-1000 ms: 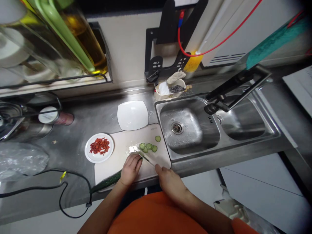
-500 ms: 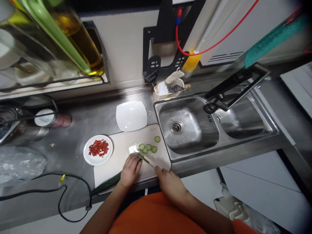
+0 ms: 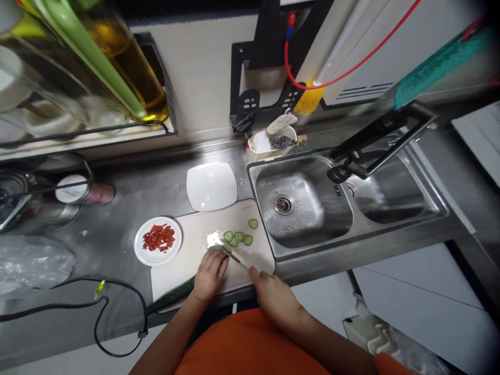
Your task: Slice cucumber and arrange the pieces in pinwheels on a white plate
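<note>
My left hand [image 3: 209,274] is closed over a dark green cucumber [image 3: 172,294] that lies on a white cutting board [image 3: 195,265] and sticks out past the board's near left corner. My right hand [image 3: 271,292] grips a knife [image 3: 234,255] whose blade rests against the cucumber's cut end, next to my left fingertips. Several cucumber slices [image 3: 237,237] lie on the board just beyond the blade, one [image 3: 253,223] a little farther off.
A round white plate of chopped red pieces [image 3: 158,241] sits left of the board, a square white plate [image 3: 211,185] behind it. A steel double sink [image 3: 304,205] with a black faucet [image 3: 375,140] lies to the right. A black cable [image 3: 97,304] runs along the counter's near left edge.
</note>
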### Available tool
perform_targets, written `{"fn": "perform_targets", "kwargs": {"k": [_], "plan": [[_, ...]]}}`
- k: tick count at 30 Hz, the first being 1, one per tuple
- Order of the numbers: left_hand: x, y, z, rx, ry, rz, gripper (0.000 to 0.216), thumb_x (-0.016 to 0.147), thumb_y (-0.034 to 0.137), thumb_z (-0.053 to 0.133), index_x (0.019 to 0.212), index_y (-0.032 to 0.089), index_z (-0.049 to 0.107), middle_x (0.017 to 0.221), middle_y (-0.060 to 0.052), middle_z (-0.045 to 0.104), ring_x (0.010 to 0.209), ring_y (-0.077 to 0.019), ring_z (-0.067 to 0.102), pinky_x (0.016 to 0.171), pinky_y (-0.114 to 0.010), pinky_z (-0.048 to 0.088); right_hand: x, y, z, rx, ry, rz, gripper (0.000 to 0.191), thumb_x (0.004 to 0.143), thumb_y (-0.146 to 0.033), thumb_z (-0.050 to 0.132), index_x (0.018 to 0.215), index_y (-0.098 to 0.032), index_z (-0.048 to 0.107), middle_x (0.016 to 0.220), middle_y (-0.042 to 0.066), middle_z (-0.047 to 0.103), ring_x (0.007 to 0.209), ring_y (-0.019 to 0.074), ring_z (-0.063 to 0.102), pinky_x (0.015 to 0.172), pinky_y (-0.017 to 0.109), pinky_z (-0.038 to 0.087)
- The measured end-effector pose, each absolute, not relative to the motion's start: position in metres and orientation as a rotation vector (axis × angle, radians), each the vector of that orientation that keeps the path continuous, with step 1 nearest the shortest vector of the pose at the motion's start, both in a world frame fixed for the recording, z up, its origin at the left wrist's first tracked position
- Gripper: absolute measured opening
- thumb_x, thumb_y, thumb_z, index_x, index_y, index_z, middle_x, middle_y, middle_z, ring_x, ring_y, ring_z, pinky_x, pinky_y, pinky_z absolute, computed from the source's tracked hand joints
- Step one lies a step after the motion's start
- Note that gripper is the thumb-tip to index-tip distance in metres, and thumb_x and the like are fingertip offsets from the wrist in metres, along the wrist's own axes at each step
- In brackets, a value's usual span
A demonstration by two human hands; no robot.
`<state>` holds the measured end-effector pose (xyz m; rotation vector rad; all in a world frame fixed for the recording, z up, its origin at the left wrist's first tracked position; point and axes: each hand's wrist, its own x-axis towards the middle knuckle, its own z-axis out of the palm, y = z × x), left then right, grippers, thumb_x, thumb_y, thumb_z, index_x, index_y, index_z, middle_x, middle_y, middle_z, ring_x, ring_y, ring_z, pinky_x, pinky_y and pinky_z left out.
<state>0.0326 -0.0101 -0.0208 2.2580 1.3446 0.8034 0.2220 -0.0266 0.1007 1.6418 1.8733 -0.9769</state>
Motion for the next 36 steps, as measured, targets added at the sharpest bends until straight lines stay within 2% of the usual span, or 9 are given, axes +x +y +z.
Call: {"fn": "perform_targets", "kwargs": {"k": [19, 36], "plan": [[0.033, -0.009, -0.019, 2.259, 1.345, 0.772, 0.016, 0.088, 0.018, 0.052, 0.103, 0.018, 0.059, 0.095, -0.006, 0.067, 0.094, -0.0189, 0.062, 0.089, -0.038, 0.05, 0.22, -0.022, 0.1, 1.634, 1.912, -0.947, 0.033, 0.086, -0.001, 0.031, 0.106, -0.016, 0.054, 0.086, 0.01, 0.068, 0.077, 0.0184, 0.067, 0.061, 0.02, 0.044], [0.033, -0.01, -0.022, 2.245, 1.322, 0.791, 0.019, 0.088, 0.017, 0.051, 0.106, 0.018, 0.058, 0.097, -0.006, 0.068, 0.094, -0.0185, 0.063, 0.091, -0.039, 0.05, 0.214, -0.02, 0.081, 1.635, 2.005, -0.899, 0.033, 0.088, -0.003, 0.03, 0.109, -0.016, 0.053, 0.088, 0.01, 0.068, 0.081, 0.0193, 0.066, 0.066, 0.023, 0.046]]}}
